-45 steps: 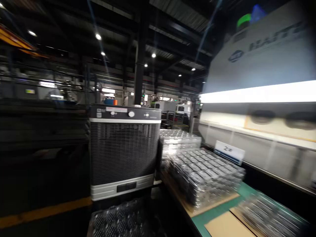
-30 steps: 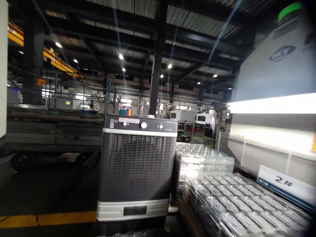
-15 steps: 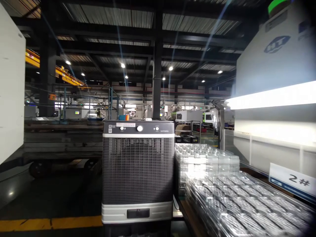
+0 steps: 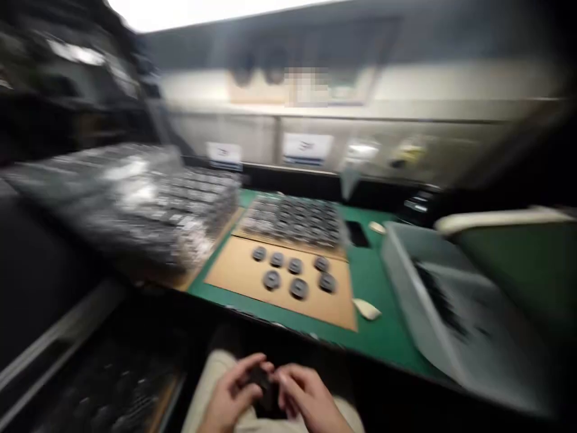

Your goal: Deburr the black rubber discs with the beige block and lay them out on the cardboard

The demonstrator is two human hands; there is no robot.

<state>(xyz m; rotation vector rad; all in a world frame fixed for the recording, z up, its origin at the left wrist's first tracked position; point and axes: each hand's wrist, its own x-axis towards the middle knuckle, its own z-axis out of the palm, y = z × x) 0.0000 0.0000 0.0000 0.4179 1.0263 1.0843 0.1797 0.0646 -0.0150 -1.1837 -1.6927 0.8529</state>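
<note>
The picture is blurred by motion. My left hand (image 4: 232,391) and my right hand (image 4: 304,397) rest together over my lap below the table edge. Both close around a small dark object (image 4: 264,391); its exact kind is not clear. On the green table (image 4: 374,282) lies a brown cardboard sheet (image 4: 234,270) with several dark round parts (image 4: 293,273) on it. Behind them sits a clear tray (image 4: 293,219) filled with more dark parts.
Stacks of clear plastic trays (image 4: 148,198) stand at the table's left. A grey bin (image 4: 433,294) sits at the right, beside a green chute (image 4: 523,258). Two small pale pieces (image 4: 367,308) lie on the mat. White labels (image 4: 306,147) line the machine wall behind.
The view has swung from the factory hall and the grey fan unit down and right to the table. My two hands have come into view, holding a dark object.
</note>
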